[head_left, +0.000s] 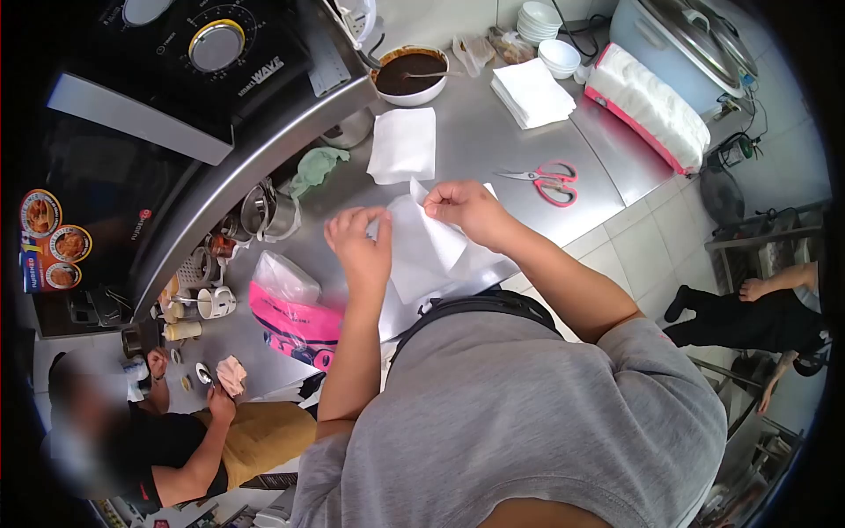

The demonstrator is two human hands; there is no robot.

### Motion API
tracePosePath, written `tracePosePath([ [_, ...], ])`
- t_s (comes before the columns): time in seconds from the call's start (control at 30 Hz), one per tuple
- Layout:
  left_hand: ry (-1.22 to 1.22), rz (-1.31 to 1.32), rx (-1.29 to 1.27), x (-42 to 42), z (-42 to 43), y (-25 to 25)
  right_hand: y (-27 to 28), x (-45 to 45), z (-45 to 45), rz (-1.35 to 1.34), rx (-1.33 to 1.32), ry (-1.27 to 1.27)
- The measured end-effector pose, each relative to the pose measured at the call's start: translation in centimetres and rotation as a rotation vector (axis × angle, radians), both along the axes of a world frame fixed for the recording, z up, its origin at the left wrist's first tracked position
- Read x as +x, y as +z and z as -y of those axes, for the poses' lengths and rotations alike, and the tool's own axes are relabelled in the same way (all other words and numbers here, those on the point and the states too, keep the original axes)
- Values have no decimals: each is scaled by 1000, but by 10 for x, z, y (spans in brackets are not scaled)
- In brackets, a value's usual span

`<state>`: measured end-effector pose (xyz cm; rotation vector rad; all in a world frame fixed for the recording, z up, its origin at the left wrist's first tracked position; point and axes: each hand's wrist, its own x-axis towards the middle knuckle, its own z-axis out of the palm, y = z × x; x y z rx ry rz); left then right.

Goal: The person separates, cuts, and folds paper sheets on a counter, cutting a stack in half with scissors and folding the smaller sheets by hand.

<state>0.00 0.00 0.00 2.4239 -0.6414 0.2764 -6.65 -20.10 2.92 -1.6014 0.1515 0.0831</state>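
My right hand (pixel 466 211) pinches the raised edge of a white paper napkin (pixel 444 238), its upper flap folded up and standing away from the sheet below. Just left of the napkin, my left hand (pixel 359 246) is held with fingers bent and apart, the thumb close to the sheet's left side. No object shows in that hand. Beyond my hands lies a folded stack of white napkins (pixel 402 145) on the steel table (pixel 471 145). Scissors with pink handles (pixel 550 182) lie to the right of my right hand.
A second napkin stack (pixel 532 92), a bowl of dark sauce (pixel 411 76) and a napkin pack (pixel 647 106) stand at the back. A pink plastic pack (pixel 295 321) lies left. A black oven (pixel 132 167) overhangs the left side. Co-workers (pixel 194 440) are at both sides.
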Motion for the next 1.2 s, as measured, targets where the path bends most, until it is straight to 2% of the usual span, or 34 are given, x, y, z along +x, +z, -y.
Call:
tracePosePath([
  [0.1, -59, -43, -136, -5, -8, -9, -4, -13, -13, -41, 48, -29],
  [0.17, -50, -136, -342, -18, 5, -16, -16, -18, -16, -17, -26, -16],
  [0.27, 23, -873, -351, -14, -3, -52, -40, -19, -21, 2, -44, -25],
  [0.3, 66, -945, -516, -20, -2, -55, -46, -19, -23, -88, 21, -23],
  [0.37, 157, -1071, -852, -34, 3, -61, -58, -18, -25, -264, 148, -19],
  [0.47, 198, -1210, -987, -43, -1, -78, -88, -19, -32, -334, 307, -25],
  [0.6, 217, -1253, -1024, -48, -8, -86, -106, -20, -40, -386, 361, -17],
  [0.87, 149, -1205, -1043, -33, -16, -84, -107, -14, -29, -261, 508, -26],
  [0.97, 334, -1068, -1064, 1, -56, -88, -101, -8, -9, -142, 541, -120],
  [1.03, 713, -923, -763, 24, -77, -78, -87, -9, 0, -127, 629, -104],
  [1.13, 526, -43, -690, 25, -78, -62, -69, -10, 8, -126, 688, -105],
  [1.2, 130, -237, -709, 7, -56, -27, -59, -11, 5, -130, 724, -96],
])
